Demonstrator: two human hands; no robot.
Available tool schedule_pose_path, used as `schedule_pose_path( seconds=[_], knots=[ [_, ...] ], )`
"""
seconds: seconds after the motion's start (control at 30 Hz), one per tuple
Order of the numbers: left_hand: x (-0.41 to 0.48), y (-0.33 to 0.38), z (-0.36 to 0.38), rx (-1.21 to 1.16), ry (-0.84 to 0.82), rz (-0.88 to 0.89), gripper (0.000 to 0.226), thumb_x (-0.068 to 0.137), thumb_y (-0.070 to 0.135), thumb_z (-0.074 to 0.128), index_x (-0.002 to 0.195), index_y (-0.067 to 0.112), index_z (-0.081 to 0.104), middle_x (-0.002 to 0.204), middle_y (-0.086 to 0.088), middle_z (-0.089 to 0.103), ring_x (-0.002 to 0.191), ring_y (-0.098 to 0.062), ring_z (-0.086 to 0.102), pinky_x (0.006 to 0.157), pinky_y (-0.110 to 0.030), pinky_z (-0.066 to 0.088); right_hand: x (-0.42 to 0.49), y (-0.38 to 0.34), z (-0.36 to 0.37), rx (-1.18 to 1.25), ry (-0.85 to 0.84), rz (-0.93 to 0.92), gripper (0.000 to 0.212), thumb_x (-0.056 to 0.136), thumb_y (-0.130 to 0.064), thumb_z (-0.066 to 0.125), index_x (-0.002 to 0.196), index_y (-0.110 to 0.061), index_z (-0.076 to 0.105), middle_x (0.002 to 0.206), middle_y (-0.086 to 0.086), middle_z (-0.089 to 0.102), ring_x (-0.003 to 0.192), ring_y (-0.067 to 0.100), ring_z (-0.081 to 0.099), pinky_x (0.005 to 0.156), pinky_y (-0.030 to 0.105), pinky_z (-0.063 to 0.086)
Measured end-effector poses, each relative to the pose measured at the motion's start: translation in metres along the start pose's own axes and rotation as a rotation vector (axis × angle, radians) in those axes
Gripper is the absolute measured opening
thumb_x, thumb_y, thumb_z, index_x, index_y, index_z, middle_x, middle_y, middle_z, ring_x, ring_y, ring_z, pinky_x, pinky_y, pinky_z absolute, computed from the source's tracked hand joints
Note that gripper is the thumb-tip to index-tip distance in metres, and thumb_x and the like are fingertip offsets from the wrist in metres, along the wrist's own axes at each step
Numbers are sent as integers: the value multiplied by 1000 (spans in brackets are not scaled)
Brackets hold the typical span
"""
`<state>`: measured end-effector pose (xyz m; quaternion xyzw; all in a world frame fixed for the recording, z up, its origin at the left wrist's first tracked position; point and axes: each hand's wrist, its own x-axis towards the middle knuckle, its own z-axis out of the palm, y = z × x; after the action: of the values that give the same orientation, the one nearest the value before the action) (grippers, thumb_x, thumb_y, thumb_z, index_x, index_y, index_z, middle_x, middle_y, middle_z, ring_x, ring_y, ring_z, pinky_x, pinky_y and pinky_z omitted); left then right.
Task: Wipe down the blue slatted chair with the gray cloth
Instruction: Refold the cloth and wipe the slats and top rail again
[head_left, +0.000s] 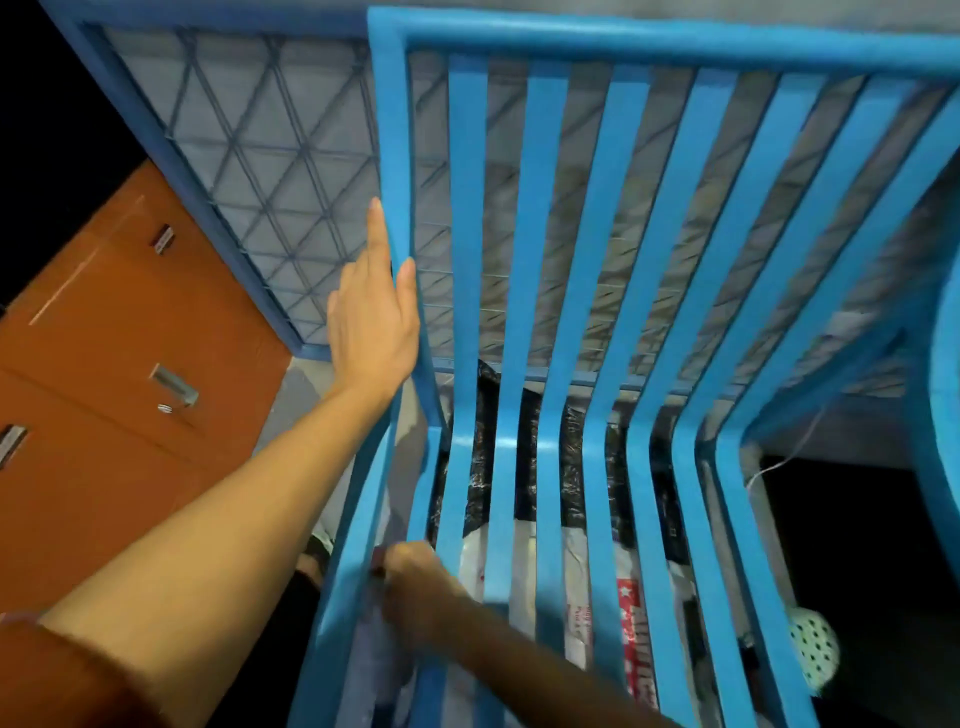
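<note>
At the far left stands an orange cabinet (104, 322) with metal handles. The left hand (371, 322) lies flat against the left upright of the blue chair (623, 39) back, fingers straight, its grip open. Nearer, at the seat's left rail, the right hand (415, 587) is curled, its grip bunched on a gray cloth (387, 670), which shows blurred just under the hand. Plastic bags (525, 551) show through the seat slats.
</note>
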<state>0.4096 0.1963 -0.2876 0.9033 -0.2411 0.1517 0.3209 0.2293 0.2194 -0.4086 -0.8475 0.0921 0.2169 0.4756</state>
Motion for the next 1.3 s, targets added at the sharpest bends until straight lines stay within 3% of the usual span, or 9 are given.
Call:
schedule_pose_path(
  seconds=[0.17,0.33,0.47,0.53,0.67,0.8,0.97,1.13,1.3],
  knots=[
    [-32,-8,-7,-119,-60,46,53,101,19,43,152,12,30,158,-7,27,143,-23,28,117,-44,28,-57,21,-69,317,242,26,12,87,-14,68,96,-16,75,89,-10,67,84,-2,58,73,10,41],
    [-108,31,-30,-255,-221,198,48,81,6,49,127,15,62,155,-2,33,142,-14,30,116,-23,21,-126,28,-121,526,300,-24,14,95,-11,61,96,-15,74,85,-8,72,79,0,66,68,14,48],
    [-165,66,-43,-669,-716,-100,56,70,-6,51,111,28,68,128,14,59,120,5,51,107,-36,42,-175,21,-141,522,314,-54,19,96,-15,59,107,-11,74,101,4,75,91,7,68,79,20,51],
    [-183,80,-53,-770,-832,-181,51,69,-2,60,107,30,67,107,15,70,105,1,62,93,-26,50,-200,12,-147,444,298,-67,19,97,-19,59,104,-13,75,100,2,75,91,6,68,78,17,50],
    [-207,99,-82,-732,-837,-134,23,72,27,75,95,24,68,90,7,72,89,-10,67,81,-28,50,-244,1,-157,206,440,-102,24,95,-20,61,77,-30,74,84,-2,72,78,6,64,69,19,46],
    [-220,119,-111,-707,-748,-95,41,68,51,78,75,15,59,68,0,62,67,-15,59,66,-36,47,-282,-10,-167,16,544,-163,37,94,-20,62,58,-29,59,60,-1,58,60,5,47,61,28,37],
    [-228,154,-138,-798,-805,-67,38,74,47,81,101,26,64,81,-20,61,75,-29,57,68,-45,48,-325,-35,-178,-26,447,-229,25,98,-24,56,78,-13,67,70,1,63,65,7,52,65,27,42],
    [-225,184,-136,-969,-861,-128,16,79,32,79,82,19,70,79,3,67,74,-10,62,69,-27,47,-348,-38,-204,101,306,-249,21,101,-18,51,105,-11,70,97,-1,72,91,8,67,80,22,51],
    [-208,192,-106,-1254,-1110,-300,52,85,28,68,135,24,53,129,-5,64,119,-25,61,95,-39,50,-332,-23,-221,256,70,-239,27,102,-14,47,122,-8,65,116,3,70,108,16,65,92,28,51]
  ],
)
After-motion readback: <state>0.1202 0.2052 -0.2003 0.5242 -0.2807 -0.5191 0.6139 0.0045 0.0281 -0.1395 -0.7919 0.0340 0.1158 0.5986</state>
